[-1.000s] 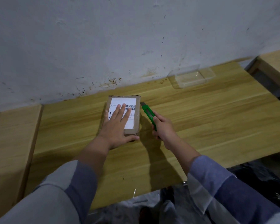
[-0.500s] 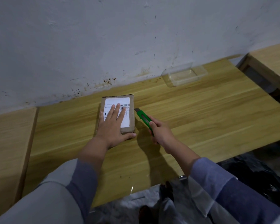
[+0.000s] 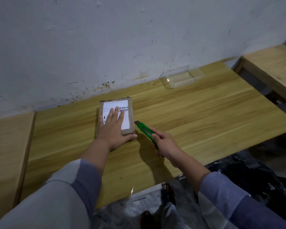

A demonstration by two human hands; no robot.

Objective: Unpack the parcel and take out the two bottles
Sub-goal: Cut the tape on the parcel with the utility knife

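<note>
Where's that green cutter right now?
In the head view, the green cutter is gripped in the right hand, its tip at the parcel's right side near the front corner, over the wooden table.

**Open table right of the parcel**

The light wooden table [image 3: 205, 116] lies bare right of the brown cardboard parcel [image 3: 116, 118]. A clear plastic tray [image 3: 182, 78] stands against the stained white wall [image 3: 106, 47], which blocks the far side.
</note>
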